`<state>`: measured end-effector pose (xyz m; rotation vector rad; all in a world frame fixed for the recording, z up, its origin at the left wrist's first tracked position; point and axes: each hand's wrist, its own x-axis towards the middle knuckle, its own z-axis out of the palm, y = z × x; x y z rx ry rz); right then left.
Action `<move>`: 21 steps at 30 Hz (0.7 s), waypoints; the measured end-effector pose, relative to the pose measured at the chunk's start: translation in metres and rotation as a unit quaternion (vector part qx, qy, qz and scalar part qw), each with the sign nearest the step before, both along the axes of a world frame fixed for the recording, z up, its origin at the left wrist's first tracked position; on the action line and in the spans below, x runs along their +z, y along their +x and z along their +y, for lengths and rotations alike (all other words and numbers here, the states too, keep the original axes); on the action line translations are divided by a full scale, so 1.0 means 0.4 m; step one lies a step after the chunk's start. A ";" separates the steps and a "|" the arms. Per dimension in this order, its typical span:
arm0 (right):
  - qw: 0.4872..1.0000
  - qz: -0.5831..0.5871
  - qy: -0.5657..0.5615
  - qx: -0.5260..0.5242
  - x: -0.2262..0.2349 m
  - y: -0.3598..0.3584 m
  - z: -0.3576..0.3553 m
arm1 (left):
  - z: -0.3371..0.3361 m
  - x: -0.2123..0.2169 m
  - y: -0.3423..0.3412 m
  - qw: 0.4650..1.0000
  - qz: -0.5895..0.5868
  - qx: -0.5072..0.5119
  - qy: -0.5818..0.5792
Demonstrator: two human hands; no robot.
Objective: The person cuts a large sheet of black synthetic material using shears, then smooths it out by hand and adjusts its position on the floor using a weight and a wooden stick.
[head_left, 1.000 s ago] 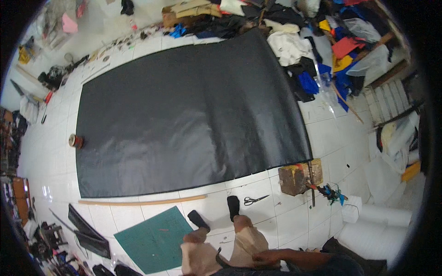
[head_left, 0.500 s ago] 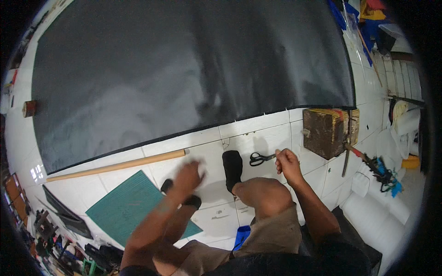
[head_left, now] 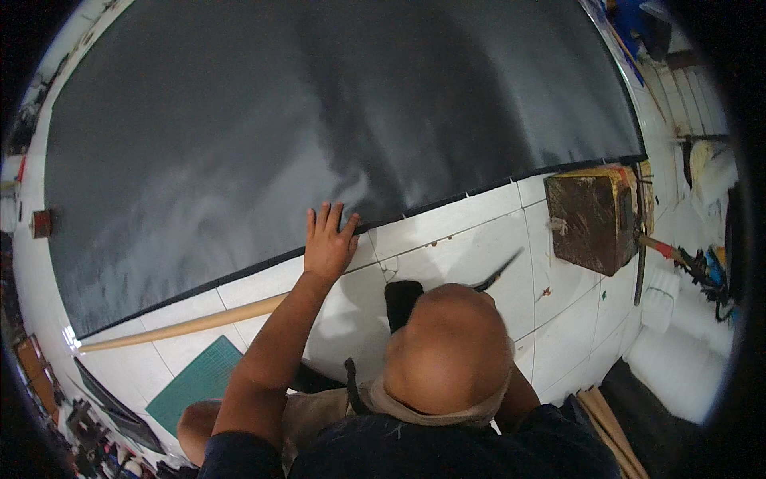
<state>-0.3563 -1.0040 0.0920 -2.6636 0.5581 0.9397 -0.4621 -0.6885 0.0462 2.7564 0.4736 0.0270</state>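
The left hand (head_left: pixel 329 242) lies flat and open on the near edge of the big black sheet (head_left: pixel 319 120) spread on the white floor (head_left: pixel 447 239), the right hand is hidden behind the knee (head_left: pixel 447 351), and a push could wrinkle the sheet.

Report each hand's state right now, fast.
Left hand: open, flat on the edge of the black sheet, holding nothing.
Right hand: hidden behind the knee; cannot tell.

The right hand is hidden behind the raised knee (head_left: pixel 447 351), and the black sheet (head_left: pixel 319 128) is cut off at the top edge.
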 end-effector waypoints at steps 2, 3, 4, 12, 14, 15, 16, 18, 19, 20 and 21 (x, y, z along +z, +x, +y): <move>0.990 0.003 0.139 0.010 -0.046 -0.012 -0.083 | -0.023 0.007 0.017 1.000 -0.012 0.006 -0.024; 0.969 0.021 0.244 -0.003 -0.068 -0.019 -0.096 | -0.025 0.006 0.011 0.999 -0.014 0.026 -0.035; 0.939 0.035 0.341 -0.020 -0.059 -0.019 -0.085 | -0.031 0.000 0.014 0.998 -0.019 0.042 -0.053; 0.758 0.384 0.516 0.103 0.302 -0.069 0.139 | -0.011 -0.008 0.010 0.981 -0.099 0.087 -0.142; 0.717 0.439 0.518 0.155 0.300 -0.081 0.125 | -0.012 -0.011 0.006 0.981 -0.091 0.099 -0.143; 0.701 0.458 0.519 0.176 0.300 -0.081 0.119 | -0.012 -0.013 0.011 0.980 -0.100 0.094 -0.143; 0.686 0.471 0.519 0.194 0.301 -0.079 0.117 | -0.013 -0.014 0.010 0.981 -0.104 0.086 -0.142; 0.662 0.491 0.520 0.223 0.299 -0.074 0.112 | -0.015 -0.010 0.008 0.982 -0.099 0.082 -0.140; 0.656 0.494 0.521 0.234 0.296 -0.076 0.110 | -0.017 -0.006 0.008 0.982 -0.091 0.086 -0.140; 0.646 0.501 0.522 0.245 0.293 -0.084 0.111 | -0.019 -0.003 0.008 0.983 -0.083 0.088 -0.139; 0.642 0.503 0.520 0.254 0.286 -0.089 0.107 | -0.025 0.001 0.008 0.979 -0.091 0.098 -0.152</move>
